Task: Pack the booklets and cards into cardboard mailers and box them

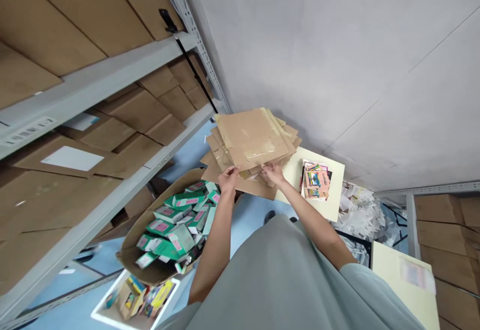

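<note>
A flattened cardboard sheet (247, 132) with strips of clear tape lies at the top of an untidy pile of flattened cardboard (255, 186). My left hand (228, 179) pinches the near left edge of that sheet, fingers closed. My right hand (273, 174) is closed at the near edge farther right, where tape and the layers below partly hide what its fingertips grip. Between the two hands the sheet's near edge is raised slightly off the layers beneath it.
Left stands a large carton (127, 257) of green-and-white boxes, with a white bin (101, 315) of colourful packs near it. Right of the pile, a cream table (337, 170) bears printed cards (317, 182). White paper scraps (360, 207) lie beyond. Shelves of cartons (123, 110) line the left.
</note>
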### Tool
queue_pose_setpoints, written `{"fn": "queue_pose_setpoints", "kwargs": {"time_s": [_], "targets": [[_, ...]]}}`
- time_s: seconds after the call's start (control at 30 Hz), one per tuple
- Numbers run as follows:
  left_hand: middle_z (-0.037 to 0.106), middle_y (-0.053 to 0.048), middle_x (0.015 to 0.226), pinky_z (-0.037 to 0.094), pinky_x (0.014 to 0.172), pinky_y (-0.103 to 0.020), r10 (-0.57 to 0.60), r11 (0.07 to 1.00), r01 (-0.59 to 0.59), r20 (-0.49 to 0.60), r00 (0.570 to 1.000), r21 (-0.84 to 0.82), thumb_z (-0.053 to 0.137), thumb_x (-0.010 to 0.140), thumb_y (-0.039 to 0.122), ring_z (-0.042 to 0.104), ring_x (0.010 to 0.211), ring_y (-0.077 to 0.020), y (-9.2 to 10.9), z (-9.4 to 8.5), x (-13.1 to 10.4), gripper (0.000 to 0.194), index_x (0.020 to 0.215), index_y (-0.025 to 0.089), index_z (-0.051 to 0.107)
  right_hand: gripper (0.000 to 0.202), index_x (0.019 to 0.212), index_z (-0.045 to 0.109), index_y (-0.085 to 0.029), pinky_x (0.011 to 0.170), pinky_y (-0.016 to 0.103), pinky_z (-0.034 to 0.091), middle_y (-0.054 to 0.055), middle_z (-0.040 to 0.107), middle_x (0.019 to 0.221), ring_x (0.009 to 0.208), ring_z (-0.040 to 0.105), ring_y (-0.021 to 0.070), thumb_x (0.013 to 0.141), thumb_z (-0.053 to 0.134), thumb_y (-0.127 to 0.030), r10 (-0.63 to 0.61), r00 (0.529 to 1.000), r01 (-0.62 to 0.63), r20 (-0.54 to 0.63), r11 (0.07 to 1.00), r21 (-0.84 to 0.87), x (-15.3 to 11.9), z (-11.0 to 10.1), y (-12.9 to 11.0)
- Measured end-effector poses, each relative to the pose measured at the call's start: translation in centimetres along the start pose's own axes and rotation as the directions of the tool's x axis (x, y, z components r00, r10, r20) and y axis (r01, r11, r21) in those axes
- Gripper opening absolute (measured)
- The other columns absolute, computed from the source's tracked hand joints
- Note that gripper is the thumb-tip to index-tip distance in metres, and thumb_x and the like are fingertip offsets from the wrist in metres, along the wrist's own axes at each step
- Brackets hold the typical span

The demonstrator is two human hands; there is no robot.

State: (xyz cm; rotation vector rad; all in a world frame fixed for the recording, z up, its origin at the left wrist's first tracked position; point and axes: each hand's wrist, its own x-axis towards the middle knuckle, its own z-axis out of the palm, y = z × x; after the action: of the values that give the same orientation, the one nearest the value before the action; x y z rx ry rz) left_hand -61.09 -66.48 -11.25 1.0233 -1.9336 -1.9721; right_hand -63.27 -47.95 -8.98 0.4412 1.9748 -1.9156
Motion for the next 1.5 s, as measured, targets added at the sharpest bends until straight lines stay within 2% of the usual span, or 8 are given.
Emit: {"fn": "queue_pose_setpoints", "kwargs": {"time_s": [0.2, 0.43, 0.8, 1.0, 1.07, 1.3, 1.37, 1.5], "targets": [[0.075, -0.005, 0.091, 0.059, 0.086, -0.034, 0.207, 0.974, -0.181, 0.223, 0.953, -0.133, 0.091, 0.068, 0.063, 0.071, 0.088, -0.0207, 4.7, -0.3, -4.3, 0.055, 0.097, 0.018, 0.075, 0.024, 0.087, 0.064, -0.025, 0.098, 0.029, 0.066, 0.000, 0.078, 0.085, 0.089, 0.081, 0.0157, 0.086, 0.087, -0.026, 0.102, 0.994, -0.098, 0.026, 0.804, 0.586, -1.4, -3.4, -2.1], [0.075, -0.003, 0.088, 0.062, 0.082, -0.032, 0.308, 0.945, -0.308, 0.598, 0.740, -0.107, 0.084, 0.086, 0.059, 0.074, 0.086, -0.0207, 7.0, 4.1, -12.3, 0.040, 0.093, 0.023, 0.069, 0.035, 0.088, 0.062, -0.027, 0.086, 0.031, 0.071, -0.001, 0.081, 0.093, 0.093, 0.082, 0.0189, 0.078, 0.096, -0.030, 0.035, 0.966, 0.153, -0.258, 0.725, 0.671, -10.1, -13.6, 0.7], [0.082, -0.016, 0.118, 0.065, 0.102, -0.046, 0.006, 0.990, -0.141, 1.000, 0.027, -0.002, 0.083, 0.087, 0.061, 0.081, 0.111, -0.0291, 0.2, 17.6, -32.7, 0.051, 0.116, 0.022, 0.067, 0.035, 0.091, 0.064, -0.029, 0.074, 0.025, 0.069, -0.003, 0.080, 0.095, 0.087, 0.082, 0.0161, 0.080, 0.096, -0.037, 0.359, 0.458, 0.601, -0.813, 0.548, 0.581, -32.4, -22.5, 12.7], [0.082, -0.015, 0.115, 0.068, 0.091, -0.041, -0.030, 0.957, -0.285, 0.955, -0.294, -0.058, 0.072, 0.097, 0.063, 0.082, 0.103, -0.0277, -1.5, 19.3, -43.8, 0.050, 0.124, 0.021, 0.068, 0.040, 0.099, 0.077, -0.020, 0.063, 0.023, 0.064, 0.012, 0.086, 0.104, 0.078, 0.082, 0.0170, 0.080, 0.097, -0.049, 0.472, 0.497, 0.529, -0.728, 0.500, 0.686, -42.9, -22.7, 18.2], [0.082, -0.014, 0.114, 0.068, 0.089, -0.039, -0.020, 0.928, -0.355, 0.936, -0.353, -0.114, 0.070, 0.099, 0.064, 0.082, 0.101, -0.0279, -1.9, 20.5, -46.6, 0.050, 0.125, 0.022, 0.070, 0.046, 0.100, 0.078, -0.018, 0.063, 0.024, 0.063, 0.013, 0.086, 0.102, 0.076, 0.081, 0.0183, 0.077, 0.097, -0.053, 0.477, 0.381, 0.520, -0.792, 0.598, 0.610, -46.9, -24.1, 20.4], [0.081, -0.010, 0.114, 0.065, 0.096, -0.039, 0.018, 0.824, -0.448, 0.807, -0.590, -0.347, 0.065, 0.100, 0.066, 0.079, 0.105, -0.0279, -4.1, 27.3, -58.6, 0.046, 0.118, 0.025, 0.075, 0.074, 0.125, 0.069, -0.021, 0.071, 0.035, 0.064, 0.021, 0.069, 0.150, 0.074, 0.077, 0.0174, 0.065, 0.088, -0.060, 0.372, -0.483, 0.366, -0.793, 0.908, 0.203, -65.1, -34.7, 29.6], [0.081, -0.009, 0.111, 0.065, 0.093, -0.038, 0.016, 0.813, -0.442, 0.773, -0.634, -0.380, 0.065, 0.100, 0.065, 0.078, 0.103, -0.0274, -5.3, 29.0, -62.7, 0.043, 0.114, 0.025, 0.076, 0.077, 0.134, 0.065, -0.022, 0.076, 0.038, 0.064, 0.021, 0.068, 0.151, 0.075, 0.076, 0.0171, 0.067, 0.083, -0.056, 0.330, -0.524, 0.319, -0.785, 0.931, 0.178, -69.8, -37.9, 31.8], [0.079, -0.009, 0.107, 0.064, 0.094, -0.037, -0.004, 0.815, -0.428, 0.735, -0.678, -0.390, 0.068, 0.098, 0.064, 0.075, 0.103, -0.0275, -8.5, 31.6, -70.5, 0.041, 0.107, 0.025, 0.076, 0.045, 0.111, 0.071, -0.021, 0.083, 0.041, 0.063, 0.010, 0.080, 0.106, 0.082, 0.076, 0.0231, 0.075, 0.070, -0.048, 0.258, -0.384, 0.256, -0.887, 0.952, 0.166, -76.1, -42.5, 34.9]]}}
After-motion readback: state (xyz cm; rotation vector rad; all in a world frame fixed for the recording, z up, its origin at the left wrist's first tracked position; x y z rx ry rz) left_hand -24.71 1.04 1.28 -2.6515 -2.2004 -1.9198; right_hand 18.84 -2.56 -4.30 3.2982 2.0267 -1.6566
